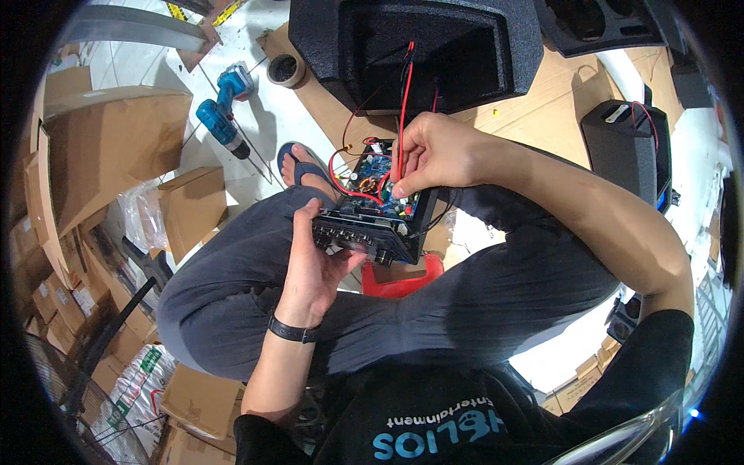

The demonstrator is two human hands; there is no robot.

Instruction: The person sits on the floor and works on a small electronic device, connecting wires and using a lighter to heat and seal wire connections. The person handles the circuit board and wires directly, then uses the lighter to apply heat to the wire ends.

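An amplifier module rests between my knees, its black panel [360, 239] with a row of knobs facing me and its blue circuit board [372, 172] exposed on top. My left hand [310, 256] grips the panel's left side, thumb on the upper edge and fingers underneath. My right hand [434, 155] is closed over the board's right part, fingertips at a red cable [404, 108]. Whether they pinch the cable or a small plug at its end is hidden. That cable runs up into the open black speaker cabinet [318, 35]. Another red wire [333, 170] loops over the board's left side.
A blue cordless drill [221, 124] lies on the white floor at the left, near a round cup-like container [286, 70]. Cardboard pieces [116, 147] crowd the left side. More black cabinets [628, 147] stand at the right. Beneath me shows a red stool [403, 280].
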